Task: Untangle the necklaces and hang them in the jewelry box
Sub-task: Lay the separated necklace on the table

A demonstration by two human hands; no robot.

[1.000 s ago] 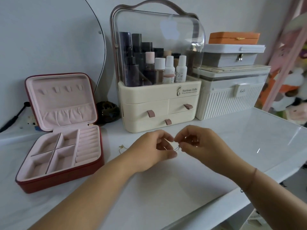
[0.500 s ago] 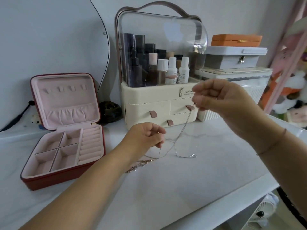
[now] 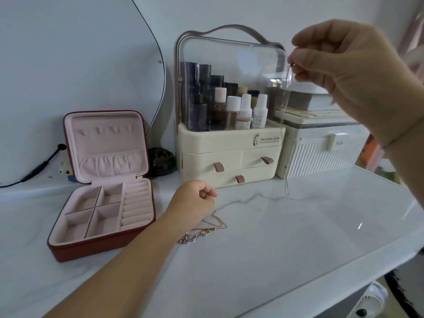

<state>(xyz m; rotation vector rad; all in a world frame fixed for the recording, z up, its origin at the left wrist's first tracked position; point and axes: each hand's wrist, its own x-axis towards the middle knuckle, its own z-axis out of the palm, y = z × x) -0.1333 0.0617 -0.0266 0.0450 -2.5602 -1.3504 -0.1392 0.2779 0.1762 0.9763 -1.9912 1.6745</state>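
My right hand [image 3: 339, 63] is raised high at the upper right and pinches one end of a thin silver necklace [image 3: 286, 134], which hangs straight down to just above the white table [image 3: 286, 237]. My left hand [image 3: 195, 200] stays low over the table, fingers curled, and holds a thin gold chain [image 3: 216, 220] that trails to a small heap of gold and silver chains [image 3: 197, 235] on the table. A red jewelry box [image 3: 103, 244] with pink lining stands open at the left, its lid upright with a row of small hooks.
A cream cosmetics organizer [image 3: 229, 157] with a clear lid, bottles and three drawers stands behind the hands. A white ribbed case [image 3: 321, 154] with stacked boxes sits to its right. A dark round dish [image 3: 160, 160] and a black cable [image 3: 41, 167] lie at the back left.
My right hand has risen from the table to high at the upper right, drawing the silver necklace free and letting it hang. My left hand stayed low with the remaining chains.
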